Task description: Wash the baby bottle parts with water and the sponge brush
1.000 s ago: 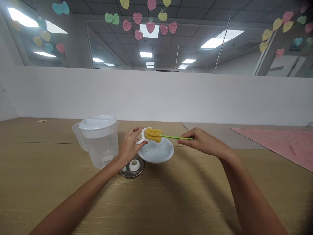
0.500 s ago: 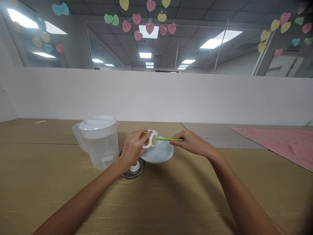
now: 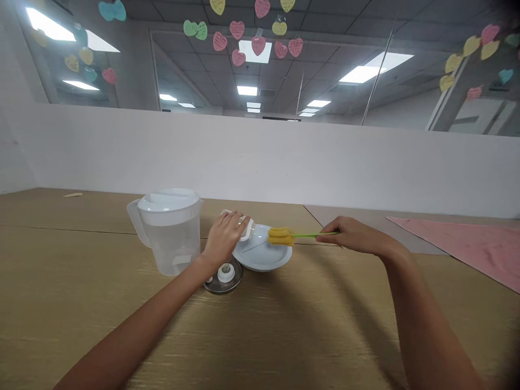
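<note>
Heart-shaped notes (image 3: 237,30) bear writing too small to read; pale label (image 3: 182,260) on pitcher (image 3: 174,233) likewise illegible. Left hand (image 3: 223,236): grip clasping white-rimmed bottle (image 3: 247,230), by plate's (image 3: 262,262) left rim. Right hand (image 3: 351,234): grip pinching green-handled brush (image 3: 280,236); yellow head out of bottle, above plate; half-second ago, inside. Metal dish (image 3: 235,281) just left of plate. Bench (image 3: 284,330) stretches bare from plate's right rim toward pink cloth (image 3: 467,244).
</note>
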### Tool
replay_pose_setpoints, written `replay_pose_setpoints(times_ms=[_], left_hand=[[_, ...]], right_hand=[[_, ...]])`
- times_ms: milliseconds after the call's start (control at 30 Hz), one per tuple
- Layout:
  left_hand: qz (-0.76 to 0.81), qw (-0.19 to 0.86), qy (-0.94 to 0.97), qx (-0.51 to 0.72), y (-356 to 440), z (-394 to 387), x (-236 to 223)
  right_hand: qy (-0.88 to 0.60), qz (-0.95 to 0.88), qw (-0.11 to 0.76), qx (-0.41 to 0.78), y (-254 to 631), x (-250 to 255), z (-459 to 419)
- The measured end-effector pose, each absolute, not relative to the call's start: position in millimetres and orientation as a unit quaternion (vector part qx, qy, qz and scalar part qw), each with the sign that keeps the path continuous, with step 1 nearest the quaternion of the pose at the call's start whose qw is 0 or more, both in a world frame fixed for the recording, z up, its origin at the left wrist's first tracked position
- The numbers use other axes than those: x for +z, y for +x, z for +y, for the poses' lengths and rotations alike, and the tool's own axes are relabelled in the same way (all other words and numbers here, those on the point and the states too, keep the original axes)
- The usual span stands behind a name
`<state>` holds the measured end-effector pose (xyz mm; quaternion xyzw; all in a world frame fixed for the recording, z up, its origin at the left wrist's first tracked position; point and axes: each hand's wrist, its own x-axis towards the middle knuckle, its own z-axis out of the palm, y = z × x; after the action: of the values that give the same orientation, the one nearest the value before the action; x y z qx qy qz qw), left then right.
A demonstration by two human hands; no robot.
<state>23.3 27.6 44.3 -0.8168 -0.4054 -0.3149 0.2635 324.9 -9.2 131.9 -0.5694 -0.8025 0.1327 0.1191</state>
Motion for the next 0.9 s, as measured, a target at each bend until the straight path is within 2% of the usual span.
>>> replay_pose_setpoints(times_ms=[100, 200, 333, 433, 533, 700, 900], left_hand=[[-0.442, 0.149, -0.803, -0.371, 20.3, 28.8, 45.7], [-0.453, -0.024, -0.759, -0.467, 24.1, 24.5, 52.5], [-0.388, -0.323, -0.697, -0.510, 33.0, 9.8, 65.5], [-0.340, -0.449, -0.654, -0.505, 36.8, -2.8, 72.2], [-0.321, -0.500, -0.650, -0.474, 40.0, -15.4, 76.6], [-0.280, -0.514, -0.712, -0.388, 50.8, -39.2, 79.3], [-0.248, -0.423, -0.827, -0.273, 61.3, -53.8, 66.0]], right_hand=[[-0.632, -0.761, 0.123, 0.081, 335.0, 128.6, -2.7], [-0.671, -0.728, 0.134, 0.047, 338.6, 122.8, 5.5], [-0.693, -0.704, 0.123, 0.095, 338.8, 112.7, 16.6], [-0.696, -0.690, 0.132, 0.150, 340.2, 105.0, 25.7], [-0.702, -0.678, 0.141, 0.166, 341.9, 97.0, 35.4], [-0.709, -0.676, 0.100, 0.173, 337.9, 79.2, 48.7], [-0.694, -0.687, 0.008, 0.215, 324.6, 54.8, 55.4]])
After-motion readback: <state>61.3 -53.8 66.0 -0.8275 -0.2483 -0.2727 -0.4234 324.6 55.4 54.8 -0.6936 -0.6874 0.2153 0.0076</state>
